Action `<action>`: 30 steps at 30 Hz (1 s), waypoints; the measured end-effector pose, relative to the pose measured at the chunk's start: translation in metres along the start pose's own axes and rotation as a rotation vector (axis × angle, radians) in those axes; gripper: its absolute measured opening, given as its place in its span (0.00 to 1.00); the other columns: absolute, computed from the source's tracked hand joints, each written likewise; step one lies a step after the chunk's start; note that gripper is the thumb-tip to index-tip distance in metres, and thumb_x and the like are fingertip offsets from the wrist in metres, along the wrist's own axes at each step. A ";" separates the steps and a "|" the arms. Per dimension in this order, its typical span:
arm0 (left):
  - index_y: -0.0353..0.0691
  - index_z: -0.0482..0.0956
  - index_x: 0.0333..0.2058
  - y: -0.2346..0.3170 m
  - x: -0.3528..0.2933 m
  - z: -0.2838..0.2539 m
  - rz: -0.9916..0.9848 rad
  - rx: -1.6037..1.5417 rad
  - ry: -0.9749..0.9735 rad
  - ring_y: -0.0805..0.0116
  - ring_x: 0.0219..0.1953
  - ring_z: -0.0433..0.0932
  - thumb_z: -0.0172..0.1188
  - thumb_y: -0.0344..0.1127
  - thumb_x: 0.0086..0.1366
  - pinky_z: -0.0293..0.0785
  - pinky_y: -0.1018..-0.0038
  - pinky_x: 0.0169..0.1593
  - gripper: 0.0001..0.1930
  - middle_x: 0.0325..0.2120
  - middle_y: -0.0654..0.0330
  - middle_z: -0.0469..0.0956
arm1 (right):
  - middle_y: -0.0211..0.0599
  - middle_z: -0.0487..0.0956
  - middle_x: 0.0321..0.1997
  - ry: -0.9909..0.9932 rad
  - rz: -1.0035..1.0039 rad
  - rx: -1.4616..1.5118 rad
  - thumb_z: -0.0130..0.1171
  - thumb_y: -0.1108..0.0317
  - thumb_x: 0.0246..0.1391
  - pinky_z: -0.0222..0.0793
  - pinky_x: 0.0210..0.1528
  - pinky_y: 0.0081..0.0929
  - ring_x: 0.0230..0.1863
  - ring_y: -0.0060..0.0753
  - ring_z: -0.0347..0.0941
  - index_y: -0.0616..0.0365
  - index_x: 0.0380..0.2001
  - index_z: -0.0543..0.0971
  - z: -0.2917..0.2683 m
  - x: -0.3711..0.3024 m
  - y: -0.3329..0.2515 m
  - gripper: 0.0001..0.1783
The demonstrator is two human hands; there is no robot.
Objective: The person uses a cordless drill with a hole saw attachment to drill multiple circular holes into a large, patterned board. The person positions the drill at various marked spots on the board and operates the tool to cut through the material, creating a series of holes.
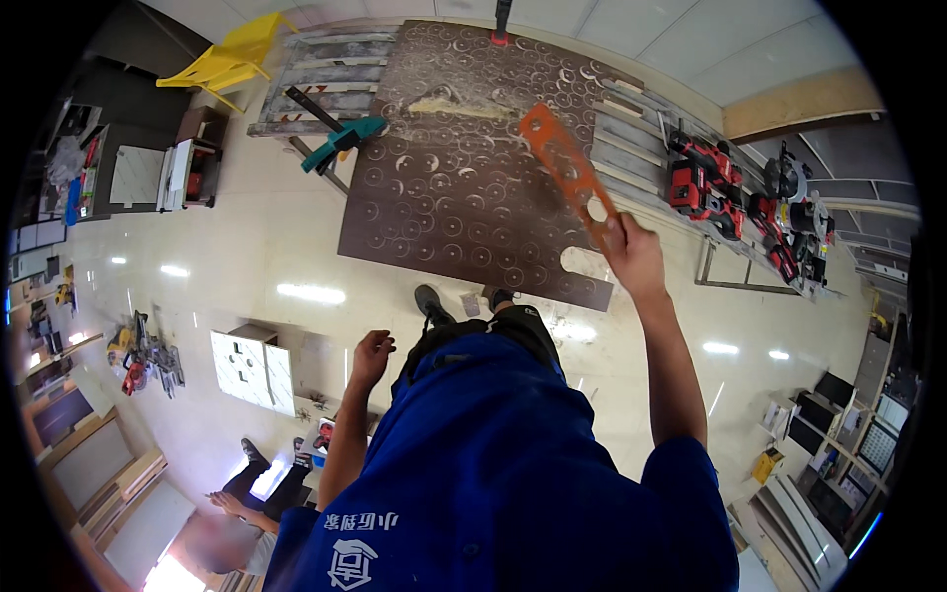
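My right hand (634, 255) grips the near end of a long, flat orange strip with round holes (564, 158). The strip reaches forward and left over a dark brown board (424, 217) marked all over with circular cuts. Sawdust (459, 107) lies across the far part of that board. My left hand (372, 359) hangs low near my left hip, fingers loosely curled and apart, holding nothing. At the board's left edge sits a teal clamp (340, 141) with a black bar. Another clamp, black and red (500, 37), is on the far edge.
The board rests on a slatted bench (631, 148). Red power tools (702, 187) stand on its right. A yellow chair (232, 61) is at the far left. White panels (253, 367) stand on the floor behind left, near another person (247, 513).
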State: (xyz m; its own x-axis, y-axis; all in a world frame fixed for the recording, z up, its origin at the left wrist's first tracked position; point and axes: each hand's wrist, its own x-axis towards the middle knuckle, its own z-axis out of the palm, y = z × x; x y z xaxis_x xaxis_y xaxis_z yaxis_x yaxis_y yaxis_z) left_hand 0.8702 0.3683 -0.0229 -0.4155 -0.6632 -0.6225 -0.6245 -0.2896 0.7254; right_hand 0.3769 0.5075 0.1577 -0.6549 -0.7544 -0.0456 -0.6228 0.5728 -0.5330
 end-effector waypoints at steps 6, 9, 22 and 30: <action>0.31 0.72 0.50 -0.002 0.005 0.004 -0.025 0.051 -0.074 0.62 0.41 0.83 0.53 0.33 0.66 0.78 0.71 0.40 0.17 0.41 0.49 0.81 | 0.52 0.79 0.27 0.250 -0.047 0.328 0.49 0.57 0.64 0.70 0.33 0.45 0.32 0.56 0.76 0.64 0.30 0.76 -0.025 0.058 0.029 0.19; 0.30 0.74 0.49 0.002 0.003 0.008 -0.036 0.058 -0.057 0.61 0.40 0.83 0.54 0.33 0.65 0.78 0.71 0.42 0.16 0.39 0.48 0.81 | 0.51 0.79 0.35 0.276 -0.214 0.141 0.47 0.55 0.65 0.71 0.36 0.46 0.37 0.56 0.77 0.63 0.35 0.77 -0.022 0.101 0.050 0.20; 0.34 0.69 0.54 -0.056 -0.048 0.008 -0.320 -0.276 0.014 0.59 0.43 0.82 0.54 0.38 0.65 0.77 0.66 0.42 0.21 0.44 0.49 0.79 | 0.43 0.68 0.58 0.191 0.009 -0.306 0.41 0.52 0.66 0.75 0.40 0.53 0.41 0.58 0.77 0.54 0.54 0.69 0.037 0.143 0.121 0.22; 0.39 0.83 0.38 -0.127 -0.073 0.029 -0.121 0.310 -0.016 0.54 0.41 0.81 0.55 0.36 0.60 0.76 0.70 0.47 0.12 0.38 0.46 0.81 | 0.51 0.75 0.45 0.443 -0.153 0.025 0.46 0.57 0.65 0.70 0.45 0.42 0.44 0.56 0.73 0.62 0.42 0.75 0.040 0.144 0.136 0.18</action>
State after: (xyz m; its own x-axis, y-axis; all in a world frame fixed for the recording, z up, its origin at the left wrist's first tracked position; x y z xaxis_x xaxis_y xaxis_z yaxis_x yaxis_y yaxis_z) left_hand 0.9605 0.4733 -0.0782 -0.3344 -0.6254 -0.7050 -0.8407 -0.1400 0.5231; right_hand 0.2149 0.4644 0.0445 -0.6791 -0.6168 0.3979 -0.7198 0.4534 -0.5257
